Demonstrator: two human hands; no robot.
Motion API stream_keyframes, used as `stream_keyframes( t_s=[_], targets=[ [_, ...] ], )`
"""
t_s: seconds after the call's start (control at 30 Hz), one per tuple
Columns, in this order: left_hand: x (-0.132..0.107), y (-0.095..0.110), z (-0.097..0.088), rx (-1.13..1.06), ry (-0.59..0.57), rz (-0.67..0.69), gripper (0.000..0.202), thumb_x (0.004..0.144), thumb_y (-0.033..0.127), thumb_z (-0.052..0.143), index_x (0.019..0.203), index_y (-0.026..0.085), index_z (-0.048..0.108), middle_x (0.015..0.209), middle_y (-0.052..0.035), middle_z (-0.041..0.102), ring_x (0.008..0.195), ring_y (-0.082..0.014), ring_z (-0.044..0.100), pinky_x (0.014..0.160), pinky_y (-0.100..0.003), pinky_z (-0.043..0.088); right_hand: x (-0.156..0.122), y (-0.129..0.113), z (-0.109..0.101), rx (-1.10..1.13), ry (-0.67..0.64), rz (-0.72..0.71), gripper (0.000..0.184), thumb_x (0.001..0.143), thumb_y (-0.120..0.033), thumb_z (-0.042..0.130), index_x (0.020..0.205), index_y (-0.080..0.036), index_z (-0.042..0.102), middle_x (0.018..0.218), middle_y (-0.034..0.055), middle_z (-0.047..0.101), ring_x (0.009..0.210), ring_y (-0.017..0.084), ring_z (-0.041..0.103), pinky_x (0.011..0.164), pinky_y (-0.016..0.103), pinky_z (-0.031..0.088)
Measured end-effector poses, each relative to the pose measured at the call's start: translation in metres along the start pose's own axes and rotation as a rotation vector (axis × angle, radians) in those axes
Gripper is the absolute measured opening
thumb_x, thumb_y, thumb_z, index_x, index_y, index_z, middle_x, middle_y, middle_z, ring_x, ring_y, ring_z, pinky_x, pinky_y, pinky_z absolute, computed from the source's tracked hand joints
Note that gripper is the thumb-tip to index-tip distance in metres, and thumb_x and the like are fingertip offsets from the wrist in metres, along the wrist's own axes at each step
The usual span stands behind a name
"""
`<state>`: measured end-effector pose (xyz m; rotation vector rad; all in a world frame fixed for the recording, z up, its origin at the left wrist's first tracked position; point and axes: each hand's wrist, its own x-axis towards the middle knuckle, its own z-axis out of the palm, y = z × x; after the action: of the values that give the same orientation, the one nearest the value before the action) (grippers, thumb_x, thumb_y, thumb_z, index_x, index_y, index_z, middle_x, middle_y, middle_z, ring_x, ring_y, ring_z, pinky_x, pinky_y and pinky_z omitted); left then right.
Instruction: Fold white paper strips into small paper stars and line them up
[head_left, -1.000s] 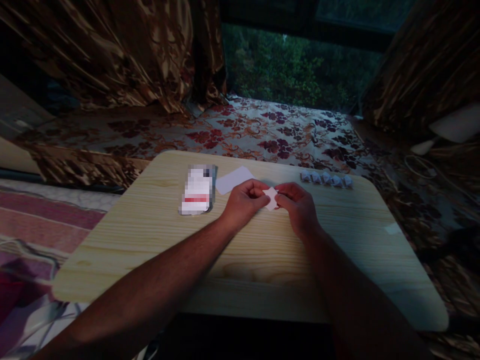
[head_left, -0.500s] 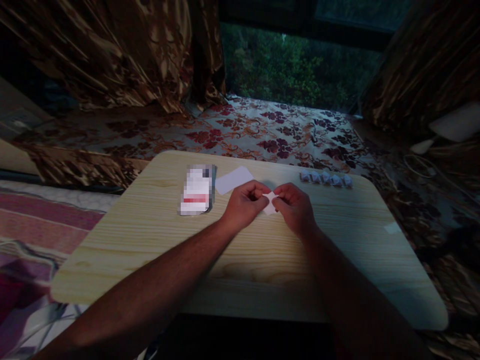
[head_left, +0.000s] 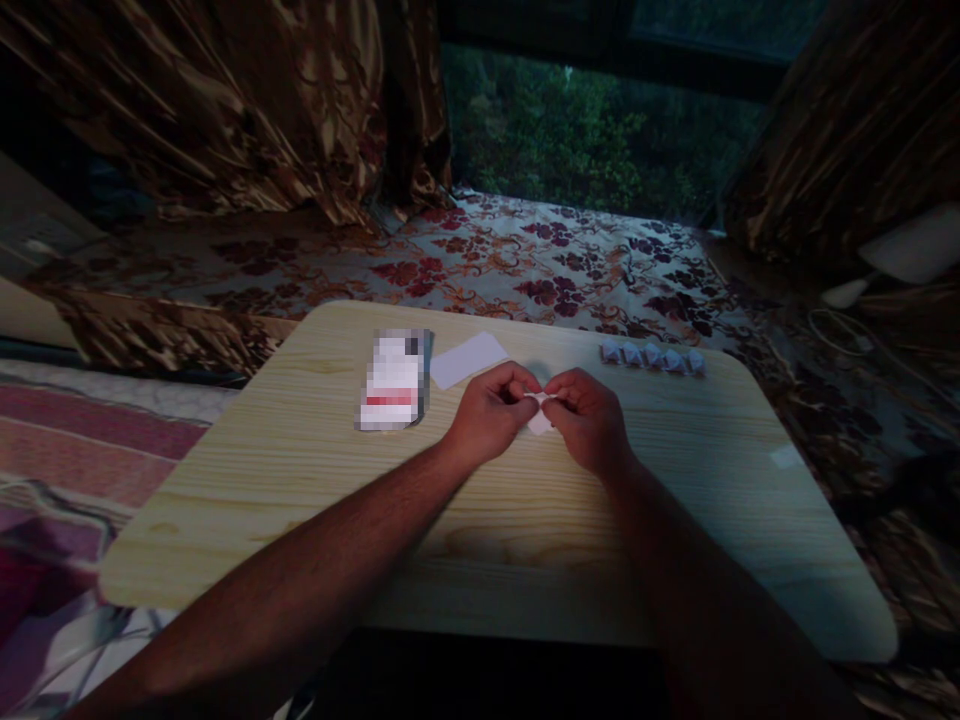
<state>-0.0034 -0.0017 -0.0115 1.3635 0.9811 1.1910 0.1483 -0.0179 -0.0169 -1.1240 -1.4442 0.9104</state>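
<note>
My left hand and my right hand meet over the middle of a light wooden table. Both pinch a small white piece of paper between fingertips and thumbs, and little of it shows between them. A flat white slip of paper lies just beyond my left hand. A row of several small folded paper shapes sits at the far right of the table.
A blurred white packet lies at the table's far left. A small white scrap rests near the right edge. Flowered bedding spreads behind the table, with brown curtains and a dark window beyond.
My hands have drawn closer together over the small paper, so less of it shows than before. The other things on the table have not moved.
</note>
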Motion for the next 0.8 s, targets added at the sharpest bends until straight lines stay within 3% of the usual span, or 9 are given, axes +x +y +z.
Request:
stream_keyframes(
  t_s=[0.4,0.8],
  targets=[
    [0.002,0.007,-0.002,-0.123,-0.024,-0.071,0.008,0.064,0.010,0.067,0.070,0.017,0.065,0.056,0.0039,0.057,0.052,-0.0078,0.049,0.054,-0.022,0.035,0.001,-0.006,-0.007,0.076,-0.059,-0.059,0.006,0.075,-0.014,0.064,0.076,-0.020,0.065,0.065,-0.0031,0.061,0.057,0.011,0.052,0.054,0.025,0.037],
    [0.004,0.006,-0.002,-0.244,-0.045,-0.139,0.010,0.064,0.011,0.071,0.073,0.014,0.070,0.058,0.0018,0.063,0.051,-0.0073,0.052,0.054,-0.022,0.038,0.002,-0.017,-0.011,0.082,-0.026,-0.008,0.009,0.071,-0.015,0.062,0.071,-0.021,0.068,0.063,-0.0026,0.064,0.058,0.012,0.057,0.056,0.025,0.044]
  ],
)
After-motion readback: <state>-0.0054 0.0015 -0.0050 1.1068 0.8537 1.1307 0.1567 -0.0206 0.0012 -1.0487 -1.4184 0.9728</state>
